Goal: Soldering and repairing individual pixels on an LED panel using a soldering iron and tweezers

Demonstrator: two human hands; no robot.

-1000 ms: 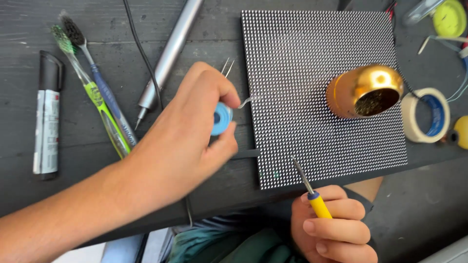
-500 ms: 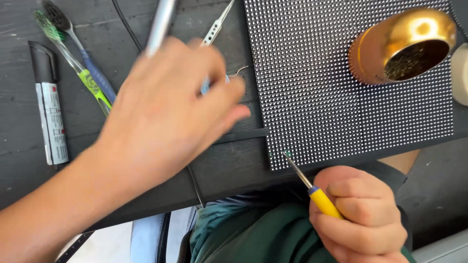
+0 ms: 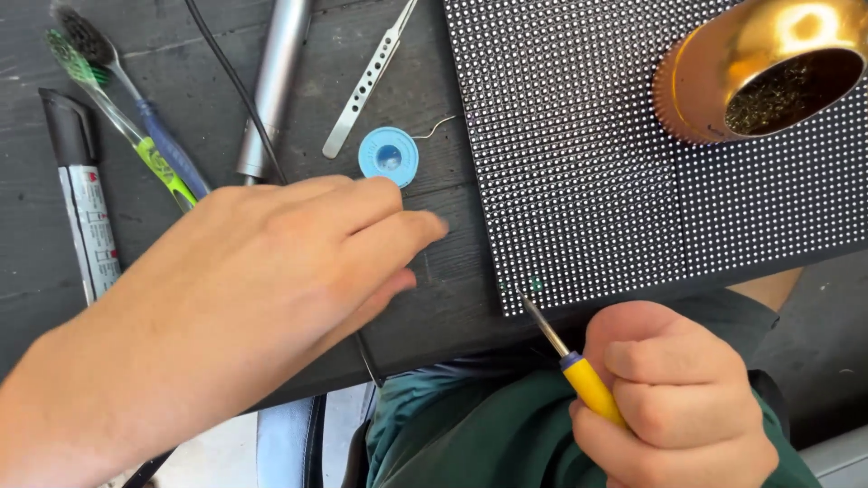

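Note:
My left hand (image 3: 271,271) lies flat on the dark wooden table (image 3: 36,289) with its fingers stretched out and nothing in it. Just beyond its fingertips sits a small blue spool of solder wire (image 3: 388,156). My right hand (image 3: 674,398) is closed around a yellow-handled tool (image 3: 579,370), whose thin metal tip touches the near edge of a black LED dot-matrix panel (image 3: 633,208). A gold-coloured metal pot holding brass wool (image 3: 759,72) stands on the panel's far right part.
Metal tweezers (image 3: 371,81) and a silver pen-shaped tool (image 3: 271,90) with a black cable lie beyond the spool. At the left are two toothbrushes (image 3: 136,136) and a black marker (image 3: 81,199). The table edge runs close to my body.
My left hand has let go of the blue spool, which now lies on the table, and has flattened out. The view has moved closer. The right hand keeps the tool at the panel edge.

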